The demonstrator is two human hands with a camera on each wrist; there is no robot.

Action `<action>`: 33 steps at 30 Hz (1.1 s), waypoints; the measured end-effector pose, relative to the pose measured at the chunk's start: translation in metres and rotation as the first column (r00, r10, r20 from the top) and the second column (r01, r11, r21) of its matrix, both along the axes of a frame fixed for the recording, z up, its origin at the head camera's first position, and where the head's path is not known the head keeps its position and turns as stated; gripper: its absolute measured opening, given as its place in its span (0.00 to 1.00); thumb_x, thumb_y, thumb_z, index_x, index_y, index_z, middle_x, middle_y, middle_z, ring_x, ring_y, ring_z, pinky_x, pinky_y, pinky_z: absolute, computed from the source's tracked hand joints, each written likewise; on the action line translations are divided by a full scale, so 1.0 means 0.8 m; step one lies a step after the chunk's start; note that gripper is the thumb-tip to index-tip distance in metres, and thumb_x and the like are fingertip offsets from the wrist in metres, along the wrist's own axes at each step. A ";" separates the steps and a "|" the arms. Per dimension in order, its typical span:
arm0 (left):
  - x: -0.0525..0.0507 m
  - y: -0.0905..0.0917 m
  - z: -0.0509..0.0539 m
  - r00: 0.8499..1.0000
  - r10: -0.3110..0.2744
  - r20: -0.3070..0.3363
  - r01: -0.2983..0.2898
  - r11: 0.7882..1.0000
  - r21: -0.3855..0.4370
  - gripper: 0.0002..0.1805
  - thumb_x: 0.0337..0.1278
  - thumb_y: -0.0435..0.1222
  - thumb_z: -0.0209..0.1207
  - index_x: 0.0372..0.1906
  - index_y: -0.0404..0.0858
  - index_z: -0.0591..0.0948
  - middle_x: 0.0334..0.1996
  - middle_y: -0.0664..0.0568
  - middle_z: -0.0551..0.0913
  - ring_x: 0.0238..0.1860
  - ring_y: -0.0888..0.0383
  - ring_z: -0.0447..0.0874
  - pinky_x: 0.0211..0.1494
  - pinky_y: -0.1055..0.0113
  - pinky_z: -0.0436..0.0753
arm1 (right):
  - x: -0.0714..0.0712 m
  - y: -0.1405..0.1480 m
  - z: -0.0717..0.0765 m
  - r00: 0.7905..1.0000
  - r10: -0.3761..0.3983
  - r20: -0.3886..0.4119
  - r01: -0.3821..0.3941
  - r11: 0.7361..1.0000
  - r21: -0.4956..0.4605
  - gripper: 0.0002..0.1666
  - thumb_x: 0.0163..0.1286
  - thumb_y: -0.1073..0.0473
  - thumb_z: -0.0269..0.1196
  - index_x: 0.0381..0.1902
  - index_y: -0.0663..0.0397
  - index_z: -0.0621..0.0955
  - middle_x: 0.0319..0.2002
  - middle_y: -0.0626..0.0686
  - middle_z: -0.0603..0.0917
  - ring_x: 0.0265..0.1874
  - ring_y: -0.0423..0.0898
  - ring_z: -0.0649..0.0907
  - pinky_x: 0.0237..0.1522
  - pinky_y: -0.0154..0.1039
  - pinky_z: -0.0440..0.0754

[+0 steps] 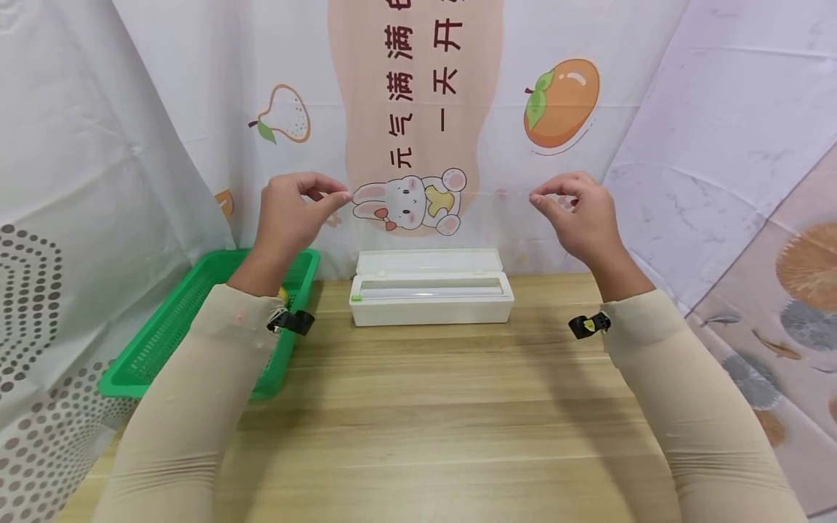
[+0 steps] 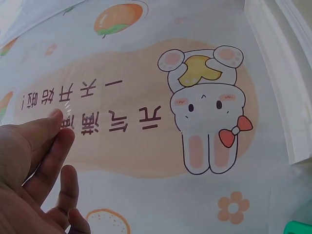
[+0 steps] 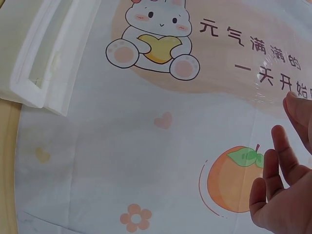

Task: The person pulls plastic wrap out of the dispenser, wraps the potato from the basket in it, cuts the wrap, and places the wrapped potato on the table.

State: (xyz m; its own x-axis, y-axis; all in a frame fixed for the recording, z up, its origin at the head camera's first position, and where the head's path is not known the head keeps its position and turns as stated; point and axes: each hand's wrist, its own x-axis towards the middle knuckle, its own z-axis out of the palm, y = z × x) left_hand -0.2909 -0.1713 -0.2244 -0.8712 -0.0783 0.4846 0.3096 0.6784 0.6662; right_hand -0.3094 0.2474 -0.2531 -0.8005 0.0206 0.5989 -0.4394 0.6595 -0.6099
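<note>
Both hands are raised in front of the curtain, above and either side of a white cling film dispenser point(image 1: 431, 312). Thumb and fingertips of the left hand point(image 1: 294, 214) pinch what appears to be clear cling film point(image 3: 261, 87), visible only as faint glints. Opposite it, the right hand point(image 1: 582, 218) pinches too, at about the same height. The film's edges cannot be made out. On the table, the dispenser's lid point(image 1: 428, 260) is raised at the back, and a pale roll point(image 1: 431, 292) shows inside. A green slider point(image 1: 356, 298) sits at its left end.
A green plastic basket point(image 1: 288, 363) stands at the left, partly hidden by the left arm, with something yellow point(image 1: 283, 295) in it. Behind the wooden table point(image 1: 418, 407) hangs a printed curtain point(image 1: 288, 43); more patterned cloth hangs at both sides.
</note>
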 end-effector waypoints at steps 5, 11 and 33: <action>0.005 -0.001 0.007 1.000 0.006 0.010 -0.005 1.000 -0.021 0.22 0.62 0.59 0.66 0.46 0.48 0.91 0.38 0.53 0.88 0.45 0.60 0.77 0.34 0.64 0.77 | 0.002 0.000 0.004 1.000 0.009 -0.013 -0.009 1.000 -0.008 0.15 0.72 0.45 0.68 0.44 0.49 0.91 0.47 0.46 0.81 0.48 0.41 0.76 0.50 0.40 0.66; 0.007 0.000 0.016 1.000 -0.001 0.001 0.001 1.000 -0.026 0.22 0.62 0.59 0.66 0.46 0.48 0.91 0.39 0.53 0.87 0.46 0.60 0.76 0.34 0.65 0.78 | 0.005 0.001 0.012 0.999 0.004 -0.034 -0.005 1.000 -0.016 0.14 0.72 0.46 0.69 0.44 0.48 0.91 0.44 0.39 0.80 0.47 0.37 0.76 0.50 0.41 0.67; 0.019 -0.005 0.040 0.996 -0.028 -0.083 0.028 1.000 -0.009 0.20 0.62 0.57 0.68 0.45 0.47 0.91 0.36 0.56 0.86 0.43 0.63 0.76 0.38 0.66 0.74 | 0.022 -0.005 0.045 1.000 0.011 -0.006 -0.011 1.000 -0.020 0.17 0.72 0.43 0.67 0.46 0.47 0.91 0.47 0.38 0.80 0.54 0.37 0.74 0.54 0.43 0.66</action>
